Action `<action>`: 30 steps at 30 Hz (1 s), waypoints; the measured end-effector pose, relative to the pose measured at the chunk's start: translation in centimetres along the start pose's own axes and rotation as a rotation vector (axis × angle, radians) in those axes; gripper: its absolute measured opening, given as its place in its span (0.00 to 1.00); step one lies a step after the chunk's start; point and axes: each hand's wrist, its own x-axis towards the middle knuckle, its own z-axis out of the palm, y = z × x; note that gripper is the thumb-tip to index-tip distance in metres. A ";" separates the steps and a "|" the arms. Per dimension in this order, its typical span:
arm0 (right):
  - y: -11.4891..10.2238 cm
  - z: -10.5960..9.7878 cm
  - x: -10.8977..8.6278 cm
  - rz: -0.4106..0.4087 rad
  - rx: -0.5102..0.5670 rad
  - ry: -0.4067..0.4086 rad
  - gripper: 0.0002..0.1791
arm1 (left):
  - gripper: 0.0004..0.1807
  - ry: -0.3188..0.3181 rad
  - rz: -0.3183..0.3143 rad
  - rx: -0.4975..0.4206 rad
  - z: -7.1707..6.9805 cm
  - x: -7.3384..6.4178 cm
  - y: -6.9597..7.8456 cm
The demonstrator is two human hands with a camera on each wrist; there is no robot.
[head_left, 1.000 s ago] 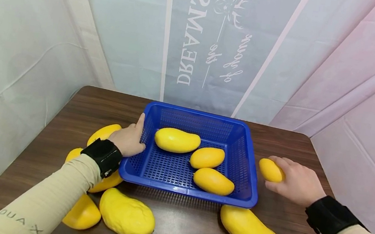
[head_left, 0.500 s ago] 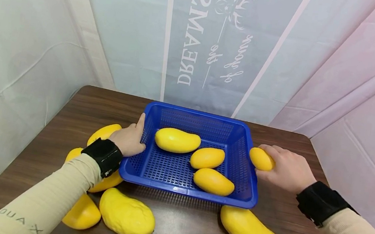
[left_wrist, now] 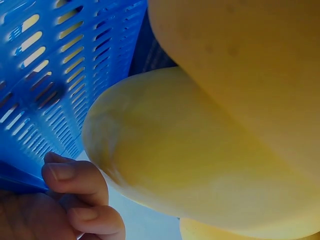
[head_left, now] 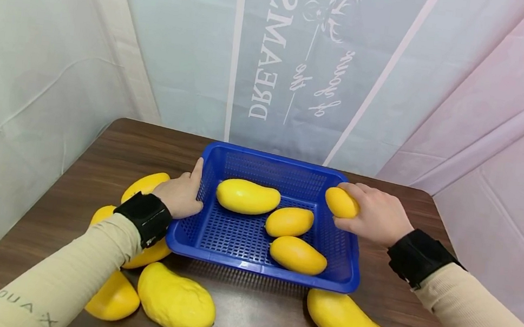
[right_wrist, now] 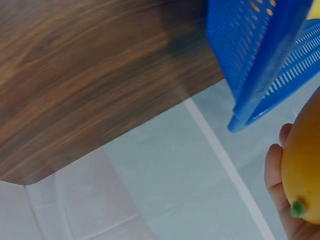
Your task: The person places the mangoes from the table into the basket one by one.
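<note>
While one basket (head_left: 254, 268) holds three mangoes (head_left: 248, 197), another mango (head_left: 341, 202) is gripped.

Backdrop cloth (head_left: 183, 66), capitals (head_left: 274, 50): white, they read "DREAMS", running sideways from bottom to top.
Backdrop cloth, script (head_left: 333, 82): "the" and "of your" ran the same way, also in white.
Left sleeve (head_left: 68, 276), dark lettering (head_left: 15, 300): it showed "OUA" and "X", the first letter possibly a Q.
</note>
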 end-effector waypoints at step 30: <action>-3.4 1.7 7.1 0.041 0.147 -0.108 0.39 | 0.55 0.000 -0.006 0.021 0.1 0.1 0.1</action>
